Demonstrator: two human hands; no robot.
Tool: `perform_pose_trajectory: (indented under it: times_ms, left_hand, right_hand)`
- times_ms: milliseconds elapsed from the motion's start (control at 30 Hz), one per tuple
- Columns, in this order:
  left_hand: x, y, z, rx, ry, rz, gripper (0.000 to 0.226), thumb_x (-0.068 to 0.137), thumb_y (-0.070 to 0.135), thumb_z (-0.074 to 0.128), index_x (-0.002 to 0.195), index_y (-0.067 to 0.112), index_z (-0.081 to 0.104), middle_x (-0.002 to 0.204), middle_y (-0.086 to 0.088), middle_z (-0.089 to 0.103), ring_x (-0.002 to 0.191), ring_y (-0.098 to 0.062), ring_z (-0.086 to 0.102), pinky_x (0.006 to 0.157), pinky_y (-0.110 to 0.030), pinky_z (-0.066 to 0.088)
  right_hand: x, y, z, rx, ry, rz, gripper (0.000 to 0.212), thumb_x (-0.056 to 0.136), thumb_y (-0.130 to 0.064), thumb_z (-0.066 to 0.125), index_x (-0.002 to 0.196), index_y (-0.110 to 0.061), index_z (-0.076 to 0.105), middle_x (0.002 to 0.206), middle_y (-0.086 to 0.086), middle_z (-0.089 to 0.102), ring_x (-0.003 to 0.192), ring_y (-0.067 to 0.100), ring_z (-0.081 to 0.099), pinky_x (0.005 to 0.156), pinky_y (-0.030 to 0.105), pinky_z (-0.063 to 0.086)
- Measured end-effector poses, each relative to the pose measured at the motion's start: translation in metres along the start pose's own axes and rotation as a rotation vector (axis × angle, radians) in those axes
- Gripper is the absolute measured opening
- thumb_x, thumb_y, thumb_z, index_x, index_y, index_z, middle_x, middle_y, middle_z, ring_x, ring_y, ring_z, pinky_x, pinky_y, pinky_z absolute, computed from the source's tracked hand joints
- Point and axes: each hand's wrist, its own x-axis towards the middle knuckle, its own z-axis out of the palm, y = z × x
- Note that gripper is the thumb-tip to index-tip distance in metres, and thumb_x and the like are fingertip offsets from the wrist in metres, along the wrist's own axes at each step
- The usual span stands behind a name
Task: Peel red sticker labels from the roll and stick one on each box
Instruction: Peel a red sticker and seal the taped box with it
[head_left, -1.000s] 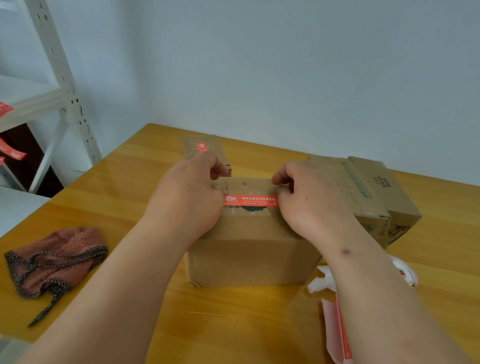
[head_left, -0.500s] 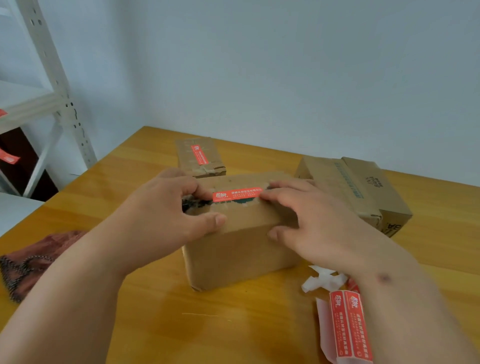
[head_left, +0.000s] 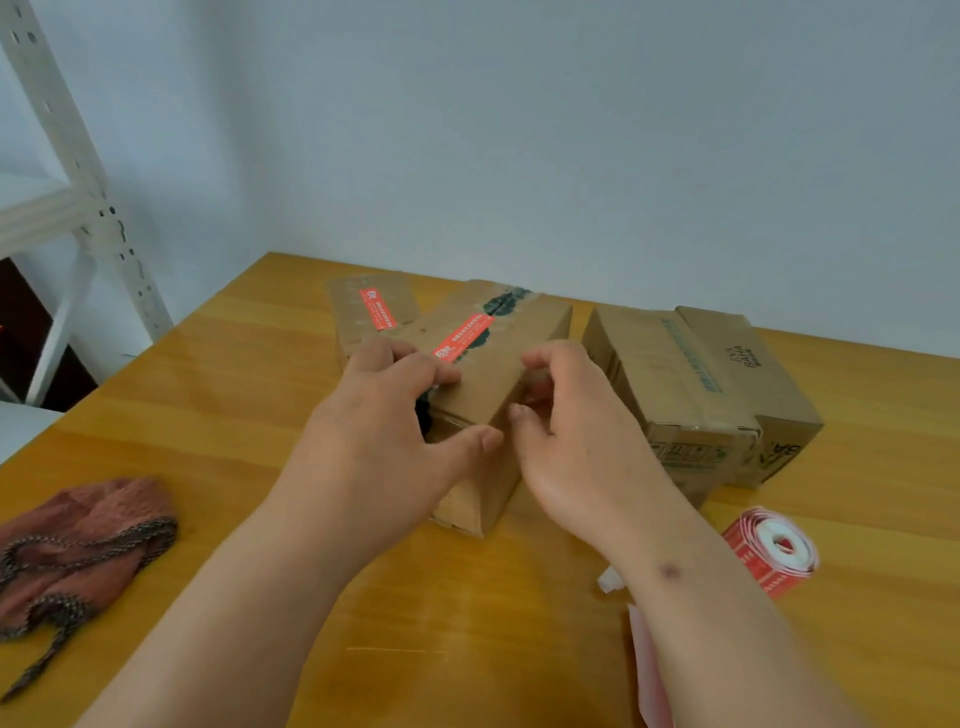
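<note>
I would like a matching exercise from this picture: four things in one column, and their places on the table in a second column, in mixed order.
Things:
1. sticker roll
2. reddish cloth
3. box held by both hands
4. unlabelled boxes

Places:
A. centre of the table
B. near right, beside the right forearm
C. near left edge
D. far right, near the wall

Pairs: 1-B, 2-C, 3-A, 4-D

A: How do the hands sit?
B: Both forearms reach forward. The left hand (head_left: 384, 431) grips the box (head_left: 498, 364) at its near left corner, thumb on the front, fingers (head_left: 415, 366) curled over the top.
A: And the right?
B: The right hand (head_left: 576, 441) curls round the box's right side
</note>
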Motion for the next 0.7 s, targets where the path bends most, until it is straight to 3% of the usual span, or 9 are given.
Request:
perform_pose_trajectory:
  times_ms: [133, 200, 267, 300, 367, 500, 600, 700]
  left_hand:
    - [0.014, -0.003, 0.021, -0.072, 0.045, 0.054, 0.044, 0.082, 0.031, 0.073, 0.123, 0.024, 0.062, 0.117, 0.013, 0.041, 0.086, -0.004, 0.059, 0.085, -0.03, 0.054]
    - [0.022, -0.004, 0.03, -0.101, 0.009, 0.083, 0.048, 0.086, 0.023, 0.069, 0.133, 0.023, 0.057, 0.128, 0.014, 0.039, 0.105, -0.005, 0.058, 0.098, -0.033, 0.051]
    - [0.031, -0.005, 0.036, -0.112, -0.089, 0.054, 0.054, 0.091, 0.023, 0.063, 0.142, 0.028, 0.046, 0.15, 0.015, 0.028, 0.131, -0.008, 0.046, 0.109, -0.033, 0.041]
    - [0.036, -0.005, 0.039, -0.116, -0.152, 0.027, 0.058, 0.092, 0.025, 0.061, 0.145, 0.032, 0.039, 0.157, 0.018, 0.018, 0.139, -0.009, 0.036, 0.113, -0.033, 0.037]
    - [0.044, -0.007, 0.043, -0.122, -0.235, 0.009, 0.062, 0.094, 0.027, 0.058, 0.149, 0.036, 0.032, 0.161, 0.021, 0.005, 0.146, -0.007, 0.022, 0.116, -0.035, 0.031]
    - [0.049, -0.006, 0.055, -0.104, -0.192, 0.027, 0.056, 0.094, 0.029, 0.06, 0.146, 0.033, 0.039, 0.157, 0.016, 0.023, 0.142, -0.006, 0.029, 0.115, -0.033, 0.032]
    - [0.039, 0.0, 0.063, -0.086, -0.133, 0.055, 0.048, 0.092, 0.027, 0.061, 0.138, 0.031, 0.047, 0.136, 0.016, 0.041, 0.123, -0.006, 0.047, 0.106, -0.028, 0.041]
    - [0.024, 0.009, 0.071, -0.066, -0.135, 0.074, 0.039, 0.093, 0.027, 0.06, 0.131, 0.033, 0.052, 0.121, 0.021, 0.043, 0.111, 0.001, 0.05, 0.093, -0.015, 0.04]
  right_hand:
    - [0.018, 0.006, 0.001, 0.151, -0.121, 0.055, 0.039, 0.096, -0.031, 0.047, 0.133, -0.033, 0.034, 0.132, -0.009, 0.05, 0.111, 0.008, 0.052, 0.086, 0.023, 0.042]
    - [0.028, 0.008, 0.002, 0.169, -0.182, 0.053, 0.05, 0.098, -0.024, 0.045, 0.144, -0.032, 0.026, 0.144, -0.007, 0.042, 0.126, 0.008, 0.044, 0.098, 0.025, 0.037]
    - [0.032, 0.01, 0.001, 0.06, -0.193, 0.017, 0.06, 0.098, -0.019, 0.045, 0.149, -0.031, 0.017, 0.156, -0.008, 0.023, 0.141, 0.006, 0.024, 0.112, 0.025, 0.025]
    - [0.033, 0.01, 0.0, 0.003, -0.174, -0.012, 0.06, 0.098, -0.018, 0.045, 0.149, -0.03, 0.017, 0.157, -0.01, 0.017, 0.143, 0.004, 0.018, 0.111, 0.02, 0.019]
    - [0.03, 0.012, -0.006, -0.061, -0.135, -0.063, 0.051, 0.098, -0.02, 0.045, 0.145, -0.031, 0.029, 0.154, -0.014, 0.023, 0.139, 0.001, 0.023, 0.1, 0.008, 0.017]
    - [0.018, 0.02, -0.028, -0.145, -0.076, -0.057, 0.034, 0.097, -0.03, 0.048, 0.131, -0.033, 0.049, 0.13, -0.018, 0.047, 0.114, -0.003, 0.042, 0.083, 0.007, 0.029]
    - [0.002, 0.034, -0.049, -0.159, 0.007, 0.005, 0.024, 0.095, -0.035, 0.051, 0.118, -0.037, 0.057, 0.114, -0.021, 0.054, 0.1, -0.004, 0.05, 0.078, 0.011, 0.038]
    - [-0.017, 0.048, -0.065, -0.153, 0.07, 0.071, 0.014, 0.092, -0.036, 0.054, 0.104, -0.037, 0.061, 0.099, -0.024, 0.054, 0.088, -0.006, 0.053, 0.069, 0.008, 0.039]
